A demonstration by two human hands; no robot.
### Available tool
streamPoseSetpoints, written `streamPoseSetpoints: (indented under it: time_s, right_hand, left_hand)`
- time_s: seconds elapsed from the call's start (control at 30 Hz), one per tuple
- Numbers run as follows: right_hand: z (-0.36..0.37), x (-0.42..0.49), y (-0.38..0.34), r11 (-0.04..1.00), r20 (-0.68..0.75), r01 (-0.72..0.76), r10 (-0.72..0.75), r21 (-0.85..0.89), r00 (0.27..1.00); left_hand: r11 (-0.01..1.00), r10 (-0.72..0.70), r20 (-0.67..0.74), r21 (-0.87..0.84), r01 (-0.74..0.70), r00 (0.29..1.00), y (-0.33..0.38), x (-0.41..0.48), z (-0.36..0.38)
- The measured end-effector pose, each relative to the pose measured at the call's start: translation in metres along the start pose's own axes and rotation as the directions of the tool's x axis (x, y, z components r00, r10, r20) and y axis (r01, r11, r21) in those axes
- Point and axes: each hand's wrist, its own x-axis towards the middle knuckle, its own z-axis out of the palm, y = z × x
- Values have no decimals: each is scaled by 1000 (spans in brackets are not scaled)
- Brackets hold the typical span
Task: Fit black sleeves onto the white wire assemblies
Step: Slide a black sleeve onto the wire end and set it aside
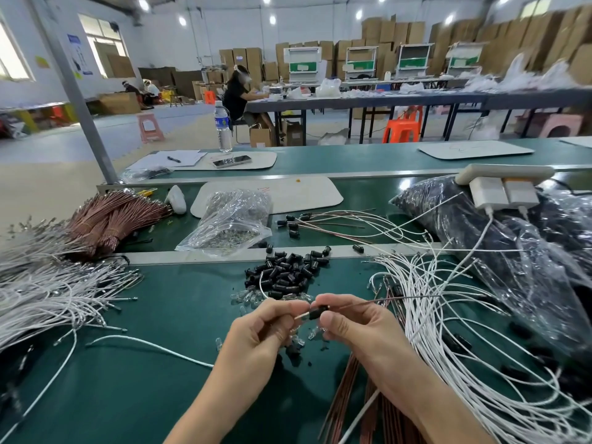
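left hand (262, 325) pinches white wire (300, 316) tip, right hand (350, 326) pinches black sleeve (319, 310) between them; keep both coaxial, push straight in.

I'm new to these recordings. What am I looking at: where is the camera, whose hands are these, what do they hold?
There is no machine here: one picture, from a camera worn on a person's head, looking forward and down at their own bare hands. The left hand pinches the end of a white wire, and the fingers of the right hand pinch a black sleeve at that end. On the green bench lie a pile of loose black sleeves, bundles of white wires on both sides, copper-coloured wires and a clear bag of small parts.
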Motion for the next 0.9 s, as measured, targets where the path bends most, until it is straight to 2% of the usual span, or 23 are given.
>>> streamPoseSetpoints:
  time_s: [0.13,0.23,0.43,0.67,0.77,0.9]
  right_hand:
    - [0,-1,1,999,64,-36,38,-37,997]
    - [0,0,1,999,59,-21,23,-36,998]
    - [-13,1,-7,987,-48,-3,11,161,999]
    - [-21,4,-10,906,-111,7,44,423,993]
    - [-21,4,-10,843,-89,-21,82,538,993]
    - [-21,5,-11,803,-60,-55,113,594,992]
  left_hand:
    - [996,-14,-5,-84,13,1000,4,2,1]
    - [990,-72,10,-123,72,997,5,2,-4]
    - [985,-69,60,160,58,996,-1,2,-26]
    - [897,-9,91,442,-32,996,-12,-4,-36]
    - [866,43,87,493,-80,995,-15,-4,-30]
    - [864,153,2,484,-135,988,-16,-2,-26]
